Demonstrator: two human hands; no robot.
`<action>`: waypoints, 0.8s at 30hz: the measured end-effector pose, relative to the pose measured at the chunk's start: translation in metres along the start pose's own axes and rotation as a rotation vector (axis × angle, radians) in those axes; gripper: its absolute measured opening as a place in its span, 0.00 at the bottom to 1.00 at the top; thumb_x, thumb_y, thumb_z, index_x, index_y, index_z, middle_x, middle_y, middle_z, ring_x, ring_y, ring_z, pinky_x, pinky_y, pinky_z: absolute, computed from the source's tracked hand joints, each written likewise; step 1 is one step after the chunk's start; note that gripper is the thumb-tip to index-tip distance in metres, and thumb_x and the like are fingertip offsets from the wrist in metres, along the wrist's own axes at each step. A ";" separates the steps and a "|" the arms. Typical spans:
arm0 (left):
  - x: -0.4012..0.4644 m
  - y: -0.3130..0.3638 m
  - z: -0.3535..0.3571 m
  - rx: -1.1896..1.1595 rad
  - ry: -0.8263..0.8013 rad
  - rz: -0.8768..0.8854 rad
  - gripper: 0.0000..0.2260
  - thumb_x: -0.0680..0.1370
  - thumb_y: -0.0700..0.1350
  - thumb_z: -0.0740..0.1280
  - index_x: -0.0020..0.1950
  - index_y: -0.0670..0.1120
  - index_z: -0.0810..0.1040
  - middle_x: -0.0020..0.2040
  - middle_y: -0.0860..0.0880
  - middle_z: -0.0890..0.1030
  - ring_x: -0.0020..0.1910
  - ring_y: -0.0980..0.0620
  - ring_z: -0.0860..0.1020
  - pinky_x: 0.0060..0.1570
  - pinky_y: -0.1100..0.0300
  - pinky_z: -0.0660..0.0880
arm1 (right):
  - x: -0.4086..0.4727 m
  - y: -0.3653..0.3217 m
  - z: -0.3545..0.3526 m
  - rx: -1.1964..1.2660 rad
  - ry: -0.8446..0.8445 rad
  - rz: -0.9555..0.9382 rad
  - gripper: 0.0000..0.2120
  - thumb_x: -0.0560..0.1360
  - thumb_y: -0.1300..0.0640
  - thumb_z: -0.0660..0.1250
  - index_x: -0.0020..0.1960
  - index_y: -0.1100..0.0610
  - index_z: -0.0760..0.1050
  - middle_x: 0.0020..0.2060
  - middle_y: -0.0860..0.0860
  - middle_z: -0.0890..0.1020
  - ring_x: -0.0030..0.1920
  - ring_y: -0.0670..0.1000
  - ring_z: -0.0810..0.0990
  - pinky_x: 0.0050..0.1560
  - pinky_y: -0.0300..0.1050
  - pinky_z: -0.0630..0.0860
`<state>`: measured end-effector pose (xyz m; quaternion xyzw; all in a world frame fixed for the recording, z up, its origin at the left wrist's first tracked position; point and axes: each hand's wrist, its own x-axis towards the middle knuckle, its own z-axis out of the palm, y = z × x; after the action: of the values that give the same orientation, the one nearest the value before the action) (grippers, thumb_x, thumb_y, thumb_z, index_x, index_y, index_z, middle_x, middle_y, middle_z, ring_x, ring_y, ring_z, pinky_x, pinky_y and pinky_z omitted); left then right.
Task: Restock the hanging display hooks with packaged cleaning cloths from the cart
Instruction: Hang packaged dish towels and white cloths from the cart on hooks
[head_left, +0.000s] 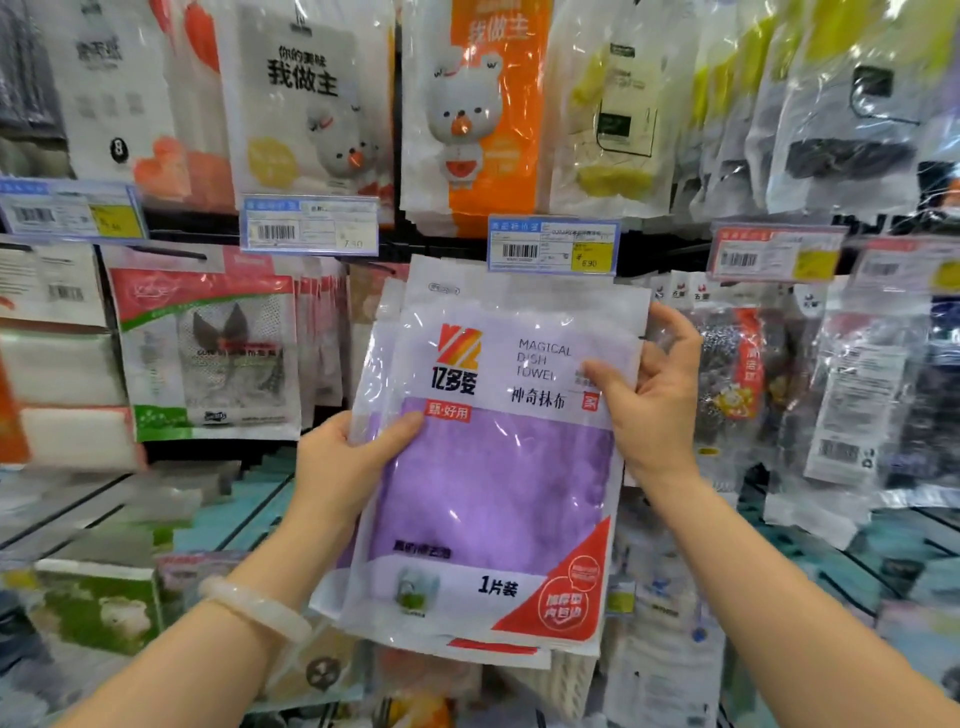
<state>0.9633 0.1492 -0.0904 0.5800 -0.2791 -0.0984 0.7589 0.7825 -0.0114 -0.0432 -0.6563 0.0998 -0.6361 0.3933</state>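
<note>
A clear packet with a purple dish cloth (493, 467) and white top, printed "Magical Dish Towel", is held up in front of the display wall. More packets of the same kind lie stacked behind it. My left hand (348, 457) grips the stack's left edge, thumb on the front. My right hand (649, 395) holds the right edge near the top, thumb across the front. The packet's top reaches just under a price tag (553, 245). The hook behind it is hidden.
Hanging packets fill the wall: red and green mesh bag packs (208, 353) at left, steel scourers (737, 374) at right, orange and white duck packs (478, 114) above. Price tags (309, 224) line the rails. Shelves with boxed goods (98, 603) lie below.
</note>
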 end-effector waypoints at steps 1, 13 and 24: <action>0.001 0.003 0.004 0.009 -0.006 0.013 0.08 0.64 0.47 0.78 0.38 0.47 0.82 0.34 0.54 0.85 0.32 0.58 0.81 0.31 0.64 0.77 | 0.003 -0.003 -0.002 0.017 0.003 -0.007 0.28 0.70 0.73 0.68 0.61 0.49 0.64 0.47 0.52 0.81 0.47 0.52 0.83 0.48 0.48 0.81; 0.001 0.015 0.020 0.009 -0.031 0.049 0.08 0.65 0.48 0.78 0.37 0.48 0.82 0.35 0.52 0.85 0.35 0.54 0.83 0.37 0.58 0.80 | 0.032 -0.009 -0.007 -0.094 -0.029 0.011 0.26 0.73 0.68 0.68 0.69 0.60 0.67 0.62 0.48 0.74 0.66 0.49 0.72 0.69 0.48 0.69; 0.000 0.009 0.021 0.009 -0.004 -0.012 0.09 0.63 0.49 0.79 0.36 0.47 0.82 0.35 0.50 0.86 0.36 0.51 0.83 0.42 0.54 0.80 | 0.034 0.007 -0.010 -0.186 -0.077 0.106 0.26 0.74 0.66 0.68 0.70 0.59 0.67 0.66 0.48 0.72 0.67 0.42 0.66 0.66 0.35 0.62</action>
<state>0.9503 0.1345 -0.0781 0.5847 -0.2777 -0.1028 0.7553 0.7820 -0.0409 -0.0229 -0.7078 0.1778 -0.5768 0.3670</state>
